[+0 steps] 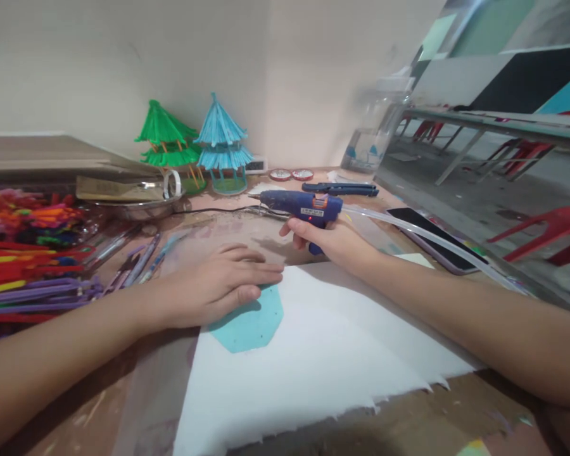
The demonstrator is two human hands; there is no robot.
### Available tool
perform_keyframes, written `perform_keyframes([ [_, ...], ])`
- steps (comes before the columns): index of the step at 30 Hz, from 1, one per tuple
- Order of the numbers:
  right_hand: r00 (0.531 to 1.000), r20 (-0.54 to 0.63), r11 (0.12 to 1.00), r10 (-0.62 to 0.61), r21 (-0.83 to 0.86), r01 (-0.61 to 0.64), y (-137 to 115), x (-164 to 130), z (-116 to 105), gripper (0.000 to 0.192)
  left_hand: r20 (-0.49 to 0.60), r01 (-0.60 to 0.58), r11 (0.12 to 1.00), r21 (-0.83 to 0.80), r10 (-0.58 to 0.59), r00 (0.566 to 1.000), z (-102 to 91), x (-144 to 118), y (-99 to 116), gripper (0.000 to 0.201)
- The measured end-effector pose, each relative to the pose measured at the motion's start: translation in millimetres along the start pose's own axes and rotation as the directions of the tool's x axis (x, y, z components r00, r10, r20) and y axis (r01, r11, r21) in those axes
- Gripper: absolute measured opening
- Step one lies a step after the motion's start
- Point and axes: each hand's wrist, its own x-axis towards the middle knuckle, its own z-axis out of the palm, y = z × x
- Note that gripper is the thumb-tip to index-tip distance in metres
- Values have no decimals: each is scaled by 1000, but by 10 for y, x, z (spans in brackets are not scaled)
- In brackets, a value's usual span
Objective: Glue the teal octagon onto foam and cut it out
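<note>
The right hand (pixel 335 244) is closed around the handle of a blue glue gun (pixel 301 206). The gun lies long from left to right, with its tip pointing left and a clear glue stick (pixel 432 237) poking out the back to the right. A small red light glows on its side. There is a little label with an orange bit on the gun, but the writing is too blurry to read. The left hand (pixel 218 285) lies flat with fingers stretched out, pressing on a teal foam shape (pixel 251 326). That shape sits on a white sheet (pixel 323 354) with a torn near edge. The teal shape is nearer than the gun's tip and a bit to the left of it, so the left hand is the nearer hand to it. Far back stand a green straw hut (pixel 164 142) and a blue straw hut (pixel 221 142). On the left are colourful pipe cleaners (pixel 28 253). A phone (pixel 430 237) lies on the right.
</note>
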Motion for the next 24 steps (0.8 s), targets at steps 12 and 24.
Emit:
perform_keyframes([
  [12, 999, 10, 997, 35, 62, -35, -41, -1, 16, 24, -262, 453, 808, 375, -377, 889, -192, -91, -469, 55],
  [24, 998, 16, 997, 57, 54, -58, -47, -13, 15, 26, -306, 458, 876, 151, -399, 864, -197, 181, -492, 38],
])
